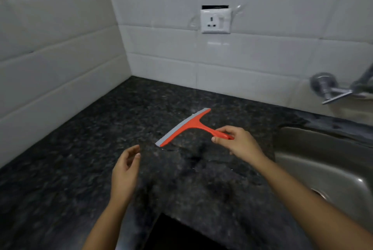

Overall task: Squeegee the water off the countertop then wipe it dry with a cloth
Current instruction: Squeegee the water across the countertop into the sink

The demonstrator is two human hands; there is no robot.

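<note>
An orange squeegee [187,126] with a grey rubber blade lies over the middle of the dark speckled granite countertop [80,159]. My right hand [238,141] pinches the end of its handle between thumb and fingers. The blade points away to the upper left, close to the stone; whether it touches is unclear. My left hand [126,171] hovers to the left of the blade, fingers apart and empty. A few small wet glints show on the stone near the blade. No cloth is in view.
A steel sink [327,161] is set into the counter at the right, with a chrome tap [333,90] on the wall above it. White tiled walls meet in the back-left corner. A wall socket [215,21] sits above the counter.
</note>
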